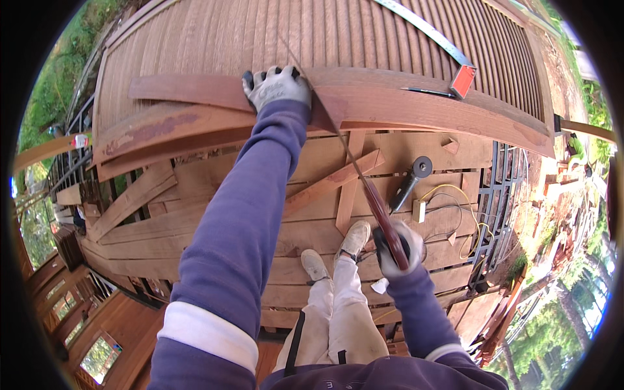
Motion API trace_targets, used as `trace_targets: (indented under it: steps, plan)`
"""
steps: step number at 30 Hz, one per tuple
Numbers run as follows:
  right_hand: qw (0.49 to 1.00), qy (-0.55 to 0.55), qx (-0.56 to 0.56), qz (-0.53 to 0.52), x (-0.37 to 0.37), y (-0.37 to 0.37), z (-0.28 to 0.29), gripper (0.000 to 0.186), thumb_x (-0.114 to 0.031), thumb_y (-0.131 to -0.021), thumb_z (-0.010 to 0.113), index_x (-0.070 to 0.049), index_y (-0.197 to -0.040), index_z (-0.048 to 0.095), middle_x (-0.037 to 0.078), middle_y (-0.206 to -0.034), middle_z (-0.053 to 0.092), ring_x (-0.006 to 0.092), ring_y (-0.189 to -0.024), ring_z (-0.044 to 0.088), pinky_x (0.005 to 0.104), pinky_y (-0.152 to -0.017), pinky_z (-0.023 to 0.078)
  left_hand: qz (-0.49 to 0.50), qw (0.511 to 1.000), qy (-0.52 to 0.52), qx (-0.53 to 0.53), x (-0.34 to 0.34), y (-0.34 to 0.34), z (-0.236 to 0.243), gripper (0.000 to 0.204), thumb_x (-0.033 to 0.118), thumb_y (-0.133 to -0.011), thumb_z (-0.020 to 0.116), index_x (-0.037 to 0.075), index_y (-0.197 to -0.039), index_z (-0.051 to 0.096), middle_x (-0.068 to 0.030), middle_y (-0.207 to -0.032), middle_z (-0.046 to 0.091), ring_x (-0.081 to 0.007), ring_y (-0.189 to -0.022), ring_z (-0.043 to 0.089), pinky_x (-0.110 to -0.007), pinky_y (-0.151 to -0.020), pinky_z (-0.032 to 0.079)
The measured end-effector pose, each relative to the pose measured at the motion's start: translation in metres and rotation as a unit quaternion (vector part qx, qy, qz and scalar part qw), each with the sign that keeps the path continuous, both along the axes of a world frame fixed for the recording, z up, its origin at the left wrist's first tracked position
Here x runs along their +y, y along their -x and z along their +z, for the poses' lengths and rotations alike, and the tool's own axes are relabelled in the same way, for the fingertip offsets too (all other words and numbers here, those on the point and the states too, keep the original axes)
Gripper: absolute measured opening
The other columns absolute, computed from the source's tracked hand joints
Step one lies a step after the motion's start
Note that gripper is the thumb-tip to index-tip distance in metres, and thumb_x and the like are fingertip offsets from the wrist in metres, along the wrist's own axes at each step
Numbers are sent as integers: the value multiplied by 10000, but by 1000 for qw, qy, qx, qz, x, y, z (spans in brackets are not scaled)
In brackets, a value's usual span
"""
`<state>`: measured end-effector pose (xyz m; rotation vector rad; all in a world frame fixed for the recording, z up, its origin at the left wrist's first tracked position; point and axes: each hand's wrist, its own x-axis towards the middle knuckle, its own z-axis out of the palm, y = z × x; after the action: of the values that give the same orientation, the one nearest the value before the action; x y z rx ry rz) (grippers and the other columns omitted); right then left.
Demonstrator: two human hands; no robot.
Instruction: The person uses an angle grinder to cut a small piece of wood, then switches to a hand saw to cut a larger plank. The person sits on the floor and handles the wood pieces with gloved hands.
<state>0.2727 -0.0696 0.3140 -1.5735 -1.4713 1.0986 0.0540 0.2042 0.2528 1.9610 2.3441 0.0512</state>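
Observation:
My left hand [278,89], in a grey-white glove, lies on a reddish-brown board [188,89], fingers spread and pressing down. The board rests along the near edge of a large slatted wood panel [214,36]. In my right hand [398,250], also gloved and slightly blurred, is the dark red handle of a handsaw [379,209]. Its thin blade runs up and away to the left, across the board just right of my left hand. The blade shows nearly edge-on, so how deep it sits in the wood cannot be seen.
A square with a red stock [462,81] and a pencil [426,92] lie on the panel's right side. Below, an angle grinder [413,182], a yellow cord [465,195] and timber offcuts [335,182] lie on the plank floor [260,227] near my feet.

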Motion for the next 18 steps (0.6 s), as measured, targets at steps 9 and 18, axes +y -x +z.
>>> trace_targets:
  steps: [9, 18]
  plan:
    - [994, -84, -53, 45, -97, -44, 5, 170, -1, -660, 754, -54, -814, 705, 142, -772, 682, 323, -727, 683, 390, -662, 554, 8, 999, -9, 44, -4, 16, -7, 349, 369, -967, 512, 196, -1166, 738, -64, -1270, 695, -287, -1315, 526, -521, -1240, 181]
    - [981, -195, 0, -5, -75, -28, -19, 433, 3, -650, 827, -18, -1042, 645, 145, -888, 660, 342, -755, 680, 455, -660, 547, -1, 998, 37, 52, 3, 25, -17, 356, 405, -917, 610, 227, -1200, 733, -26, -1270, 687, -314, -1287, 521, -470, -1210, 214]
